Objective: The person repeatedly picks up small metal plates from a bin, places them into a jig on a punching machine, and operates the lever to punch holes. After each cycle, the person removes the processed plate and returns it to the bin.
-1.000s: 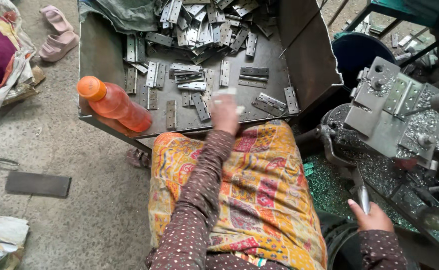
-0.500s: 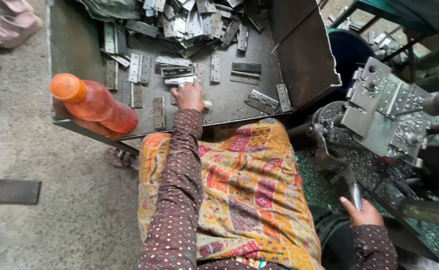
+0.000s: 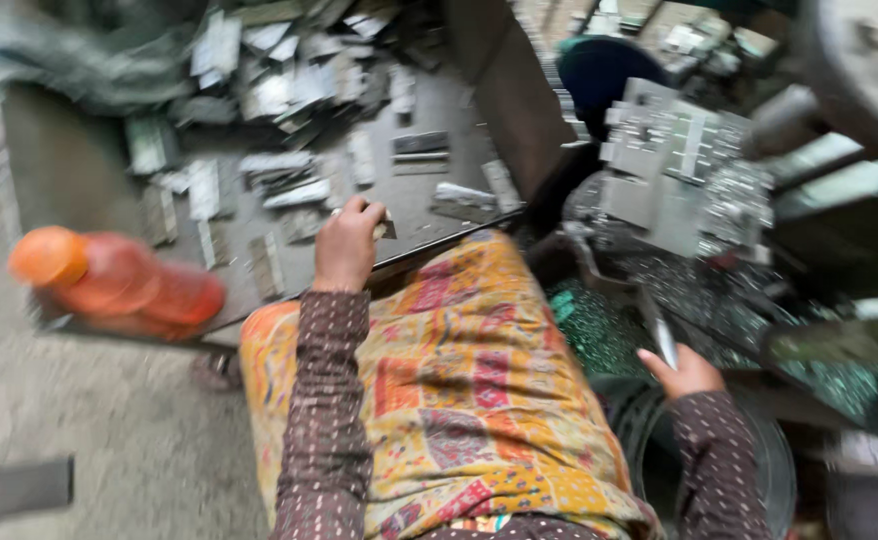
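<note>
Head view: we are seeing a smooth orange plastic bottle lying at the tray edge, where a nudge could be rolling it off. Our left hand is closing its fingers around a flat metal strip; our right hand is gripping a slim lever.

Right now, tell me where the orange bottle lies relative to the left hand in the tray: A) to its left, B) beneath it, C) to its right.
A: the orange bottle lies at the tray's left edge, well left of the left hand.
</note>
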